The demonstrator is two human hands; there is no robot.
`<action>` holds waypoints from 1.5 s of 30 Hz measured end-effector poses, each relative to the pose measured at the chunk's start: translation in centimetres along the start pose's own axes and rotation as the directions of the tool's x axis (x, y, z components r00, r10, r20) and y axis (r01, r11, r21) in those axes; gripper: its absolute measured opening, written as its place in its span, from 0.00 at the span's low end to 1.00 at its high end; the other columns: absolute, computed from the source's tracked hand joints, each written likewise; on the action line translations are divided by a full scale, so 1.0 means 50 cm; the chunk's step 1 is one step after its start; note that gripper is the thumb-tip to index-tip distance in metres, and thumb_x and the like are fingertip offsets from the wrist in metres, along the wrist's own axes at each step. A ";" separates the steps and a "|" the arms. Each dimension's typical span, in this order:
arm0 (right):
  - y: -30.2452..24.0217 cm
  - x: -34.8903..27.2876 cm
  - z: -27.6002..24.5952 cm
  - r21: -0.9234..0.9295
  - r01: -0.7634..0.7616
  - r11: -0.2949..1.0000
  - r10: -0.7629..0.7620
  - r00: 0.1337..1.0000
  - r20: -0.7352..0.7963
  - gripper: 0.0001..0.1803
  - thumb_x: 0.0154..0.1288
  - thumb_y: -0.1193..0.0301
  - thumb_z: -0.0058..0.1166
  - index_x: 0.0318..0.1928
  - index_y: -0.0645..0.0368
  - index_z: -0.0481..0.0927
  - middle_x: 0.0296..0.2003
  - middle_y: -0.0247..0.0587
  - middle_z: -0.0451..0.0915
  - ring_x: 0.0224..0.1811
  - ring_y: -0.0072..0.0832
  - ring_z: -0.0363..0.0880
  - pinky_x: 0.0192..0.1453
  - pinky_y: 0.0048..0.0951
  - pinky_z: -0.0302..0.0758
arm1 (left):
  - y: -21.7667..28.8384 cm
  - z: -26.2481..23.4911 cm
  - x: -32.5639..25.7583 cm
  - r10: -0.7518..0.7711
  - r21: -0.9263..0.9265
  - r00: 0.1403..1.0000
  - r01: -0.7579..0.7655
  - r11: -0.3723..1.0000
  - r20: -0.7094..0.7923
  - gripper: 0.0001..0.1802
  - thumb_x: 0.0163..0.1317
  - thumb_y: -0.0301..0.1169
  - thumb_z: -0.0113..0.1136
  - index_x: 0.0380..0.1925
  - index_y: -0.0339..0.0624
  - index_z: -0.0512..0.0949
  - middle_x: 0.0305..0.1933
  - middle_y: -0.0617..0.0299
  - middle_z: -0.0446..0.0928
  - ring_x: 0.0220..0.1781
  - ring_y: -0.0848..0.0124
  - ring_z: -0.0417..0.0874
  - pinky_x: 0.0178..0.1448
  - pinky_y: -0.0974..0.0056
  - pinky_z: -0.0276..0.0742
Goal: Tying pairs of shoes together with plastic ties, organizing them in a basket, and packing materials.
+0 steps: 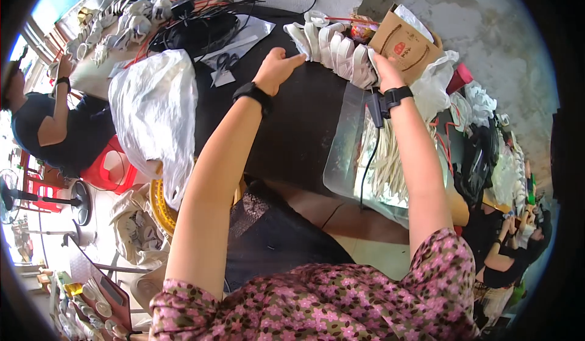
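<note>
Dark table point(286, 131) | brown bag point(393, 36), red print point(399, 49) | hands point(277, 71) point(388, 76) half-curled against white bundles point(342, 54), grip unclear

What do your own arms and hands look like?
The left hand and right hand are ungloved, below short, pink-flowered sleeves. Each wrist has a black band; the right's also carries a dark, boxy device with a black cable.
</note>
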State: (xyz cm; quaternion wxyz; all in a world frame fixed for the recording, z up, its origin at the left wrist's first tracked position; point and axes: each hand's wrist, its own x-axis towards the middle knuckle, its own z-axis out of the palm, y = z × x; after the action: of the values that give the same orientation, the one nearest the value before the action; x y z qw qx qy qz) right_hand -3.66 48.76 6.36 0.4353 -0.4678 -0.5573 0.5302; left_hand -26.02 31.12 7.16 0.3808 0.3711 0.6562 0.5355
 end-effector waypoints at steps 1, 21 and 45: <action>0.020 0.027 -0.006 -0.123 -0.049 0.991 0.041 0.997 -0.071 0.28 0.56 0.59 0.54 0.51 0.67 0.70 0.49 0.52 0.72 0.50 0.35 0.72 0.52 0.34 0.70 | 0.001 0.017 0.033 0.057 0.036 0.996 -0.055 0.998 -0.062 0.42 0.51 0.48 0.62 0.56 0.27 0.60 0.57 0.48 0.64 0.57 0.64 0.66 0.56 0.64 0.65; -0.164 -0.151 0.051 0.285 -0.051 0.957 -0.039 0.952 0.303 0.21 0.67 0.61 0.43 0.54 0.61 0.69 0.53 0.38 0.70 0.54 0.26 0.69 0.59 0.30 0.65 | 0.160 0.088 -0.076 0.708 0.346 0.642 -0.619 0.705 -0.294 0.18 0.56 0.39 0.59 0.35 0.32 0.73 0.26 0.62 0.76 0.28 0.77 0.76 0.31 0.73 0.70; 0.180 -0.963 0.896 0.057 0.985 0.163 0.391 -0.118 0.913 0.42 0.40 0.35 0.53 0.51 0.51 0.74 0.50 0.63 0.67 0.54 0.57 0.62 0.59 0.45 0.60 | -0.591 -0.324 -0.779 -0.781 -0.495 0.256 -0.865 0.078 -0.570 0.21 0.60 0.35 0.52 0.53 0.44 0.66 0.52 0.63 0.71 0.56 0.65 0.68 0.59 0.55 0.61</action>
State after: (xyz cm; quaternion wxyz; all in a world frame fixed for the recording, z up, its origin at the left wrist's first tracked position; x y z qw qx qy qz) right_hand -38.25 -6.78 -4.72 -0.2390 0.1328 -0.9601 0.0590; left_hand -25.96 -15.01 -15.76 -0.0184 -0.3971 0.1199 0.9097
